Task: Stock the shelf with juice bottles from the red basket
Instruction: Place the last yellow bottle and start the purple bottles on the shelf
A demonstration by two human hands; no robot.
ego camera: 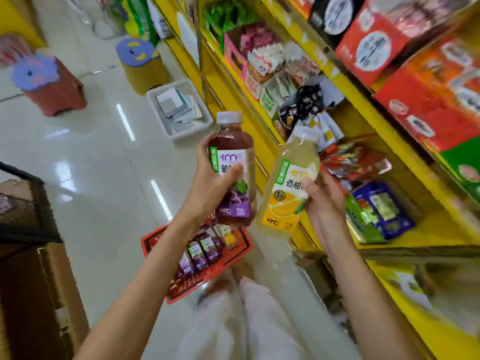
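My left hand (pixel 207 185) grips a purple grape juice bottle (pixel 233 144) upright, thumb across its label. My right hand (pixel 324 201) holds a pale yellow pomelo juice bottle (pixel 291 185), tilted slightly right, fingers behind it. Both bottles are raised in front of the yellow shelf (pixel 368 118). Below my arms, the red basket (pixel 233 255) sits on the floor with several more grape and yellow juice bottles lying in it. My forearms hide part of the basket.
The yellow shelf on the right carries snack bags (pixel 355 162), a blue packet (pixel 381 209) and red cartons (pixel 426 110) higher up. A grey bin (pixel 205 110) of booklets, a yellow stool (pixel 142 63) and a red stool (pixel 52 84) stand on the glossy floor. Cardboard boxes (pixel 33 281) at left.
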